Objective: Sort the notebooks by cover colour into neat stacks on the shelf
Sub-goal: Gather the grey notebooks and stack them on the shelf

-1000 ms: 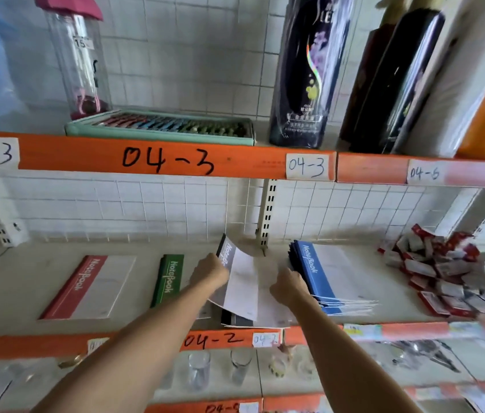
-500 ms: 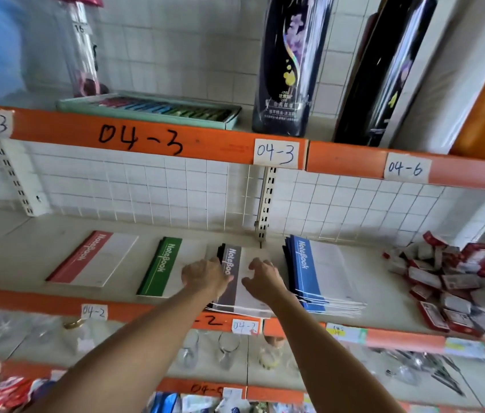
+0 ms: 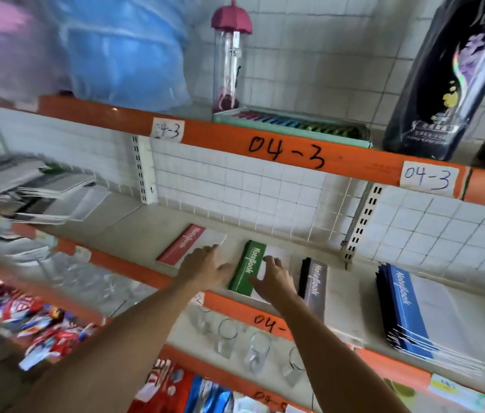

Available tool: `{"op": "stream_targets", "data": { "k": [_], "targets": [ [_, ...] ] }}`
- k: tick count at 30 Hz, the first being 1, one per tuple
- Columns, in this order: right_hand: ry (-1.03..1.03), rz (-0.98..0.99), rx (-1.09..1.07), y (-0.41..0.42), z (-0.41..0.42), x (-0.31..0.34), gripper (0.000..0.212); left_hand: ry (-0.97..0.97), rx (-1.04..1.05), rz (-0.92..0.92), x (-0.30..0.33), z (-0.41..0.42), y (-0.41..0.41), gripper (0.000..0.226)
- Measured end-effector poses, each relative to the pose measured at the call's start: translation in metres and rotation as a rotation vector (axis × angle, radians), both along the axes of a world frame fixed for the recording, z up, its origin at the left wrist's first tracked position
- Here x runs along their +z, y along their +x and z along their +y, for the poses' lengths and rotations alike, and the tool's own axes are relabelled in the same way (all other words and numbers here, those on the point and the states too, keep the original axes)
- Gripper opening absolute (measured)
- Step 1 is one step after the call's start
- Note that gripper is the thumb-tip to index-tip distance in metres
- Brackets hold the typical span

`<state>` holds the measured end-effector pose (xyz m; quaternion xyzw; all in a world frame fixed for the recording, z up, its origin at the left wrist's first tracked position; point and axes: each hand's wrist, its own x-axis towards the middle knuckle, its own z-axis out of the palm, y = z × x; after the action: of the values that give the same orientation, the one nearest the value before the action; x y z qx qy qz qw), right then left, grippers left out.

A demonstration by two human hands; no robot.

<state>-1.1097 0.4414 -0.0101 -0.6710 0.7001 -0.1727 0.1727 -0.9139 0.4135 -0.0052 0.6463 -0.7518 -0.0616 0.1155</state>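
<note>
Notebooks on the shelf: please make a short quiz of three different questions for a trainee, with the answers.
1. True or false: the blue notebook stack lies furthest to the right of the four colours.
2. Which notebook does the right hand lie over? A red, B green, C black.
3. Fill in: the left hand reaches between the red notebook and the ____ one.

Key: 1 true. 2 B, the green notebook. 3 green.

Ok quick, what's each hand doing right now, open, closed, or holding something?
Left hand: open, fingers out over the red notebook, holding nothing.
Right hand: open, fingers spread on the green notebook, not gripping it.
</note>
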Motion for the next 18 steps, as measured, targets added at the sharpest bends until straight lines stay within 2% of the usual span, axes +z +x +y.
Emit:
{"op": "stream_targets", "data": {
  "k": [5, 12, 18],
  "targets": [
    [-0.019, -0.003, 0.102, 0.106, -0.012, 0.006, 0.067, -0.030, 0.068, -0.033, 0.010, -0.001, 0.104, 0.063],
    [0.014, -0.019, 0.175, 0.269, -0.023, 0.000, 0.069, 0.026, 0.148, -0.061, 0.009, -0.002, 0.269, 0.067],
    [0.014, -0.064, 0.209, 0.386, -0.035, -0.005, 0.064, 0.018, 0.170, -0.136, 0.012, -0.007, 0.390, 0.061]
  ]
}}
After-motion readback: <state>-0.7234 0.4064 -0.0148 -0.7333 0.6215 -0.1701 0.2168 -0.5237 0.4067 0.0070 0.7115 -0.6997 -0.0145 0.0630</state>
